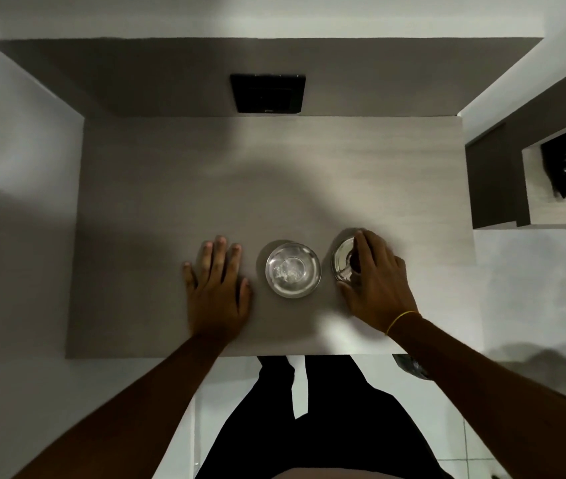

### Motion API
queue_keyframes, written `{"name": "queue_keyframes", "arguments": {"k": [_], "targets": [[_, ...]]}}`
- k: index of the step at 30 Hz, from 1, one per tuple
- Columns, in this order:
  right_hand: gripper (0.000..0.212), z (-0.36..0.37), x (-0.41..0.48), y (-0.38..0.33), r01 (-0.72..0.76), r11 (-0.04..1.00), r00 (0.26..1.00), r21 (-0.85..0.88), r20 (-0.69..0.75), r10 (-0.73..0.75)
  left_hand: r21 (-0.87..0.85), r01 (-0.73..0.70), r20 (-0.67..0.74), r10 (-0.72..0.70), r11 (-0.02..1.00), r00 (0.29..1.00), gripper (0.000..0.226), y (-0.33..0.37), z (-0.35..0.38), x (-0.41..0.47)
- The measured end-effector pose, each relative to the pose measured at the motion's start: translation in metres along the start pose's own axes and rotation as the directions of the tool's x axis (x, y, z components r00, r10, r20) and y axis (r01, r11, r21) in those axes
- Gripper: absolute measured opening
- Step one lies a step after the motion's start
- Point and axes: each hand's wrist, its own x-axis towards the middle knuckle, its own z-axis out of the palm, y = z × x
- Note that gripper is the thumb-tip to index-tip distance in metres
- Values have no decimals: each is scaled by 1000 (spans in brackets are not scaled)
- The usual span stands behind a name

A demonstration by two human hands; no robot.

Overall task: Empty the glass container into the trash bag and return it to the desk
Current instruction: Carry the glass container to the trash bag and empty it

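Glass container (293, 270): sitting upright on desk (170, 188), whitish residue inside. Left hand (216, 286), just left of container: lying flat, fingers spread, probably bracing. Right hand (374, 281), just right of container: fingers curling around a lid-like glass piece (343, 259), probably setting it aside.

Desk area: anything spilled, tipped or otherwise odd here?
Nothing stands out. The glass container sits upright on the desk with white bits inside; the left hand lies flat beside it, and the right hand covers a second glass piece.
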Motion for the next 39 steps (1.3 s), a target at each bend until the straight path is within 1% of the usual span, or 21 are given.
{"name": "queue_keyframes", "arguments": {"k": [3,5,7,9,11,12,15,17,19,22,25,27,29,31,33,34,36,38,39], "targets": [[96,6,-3,0,-10,1000,1000,-19,-2,10,-2,6,-2,-6,1000,1000,68,1,0,0],[90,7,-4,-4,-12,1000,999,-17,-51,12,-1,5,-3,-5,1000,1000,68,1,0,0],[77,7,-2,-15,27,1000,992,8,-123,-26,-8,9,-4,-9,1000,1000,67,0,-1,0],[62,10,1,-30,81,995,988,54,-137,-73,-16,12,8,-12,1000,1000,67,1,-1,0],[52,13,8,-48,114,985,990,128,-102,-102,-18,12,15,-12,1000,1000,67,2,-3,0],[50,15,12,-56,115,983,992,145,-75,-105,-26,14,17,-13,1000,1000,67,2,-4,1],[52,15,25,-70,78,992,996,101,43,-83,-64,32,32,-30,997,999,66,3,-10,6],[49,13,31,-72,53,992,996,111,69,-61,-89,51,23,-49,995,999,65,6,-17,12],[48,11,33,-69,39,988,997,148,53,-47,-123,51,7,-50,991,999,65,12,-26,21],[44,1,32,-51,3,974,1000,228,3,-4,-167,-19,14,21,986,1000,67,36,-41,45],[39,-16,21,-17,-52,912,983,408,-142,119,-219,-123,41,135,968,990,70,81,-53,75],[30,-26,9,10,-100,868,942,486,-234,240,-243,-215,43,232,946,972,69,115,-57,92],[23,-37,-9,46,-149,807,875,571,-305,377,-265,-320,54,346,909,937,68,161,-56,106],[25,-47,-35,86,-195,747,788,636,-352,505,-291,-404,80,443,867,893,68,213,-53,113],[31,-53,-66,127,-246,674,687,697,-365,629,-315,-495,95,546,810,832,67,267,-46,113],[33,-54,-82,144,-265,633,639,727,-359,680,-329,-536,101,593,778,799,67,291,-42,110],[34,-54,-120,181,-294,542,527,787,-339,779,-363,-623,132,701,692,701,68,347,-31,94],[40,-48,-156,213,-309,455,424,835,-308,852,-390,-696,145,786,603,601,71,396,-18,68],[44,-43,-172,229,-317,424,374,848,-299,878,-414,-709,157,812,571,562,73,417,-11,53]]}}
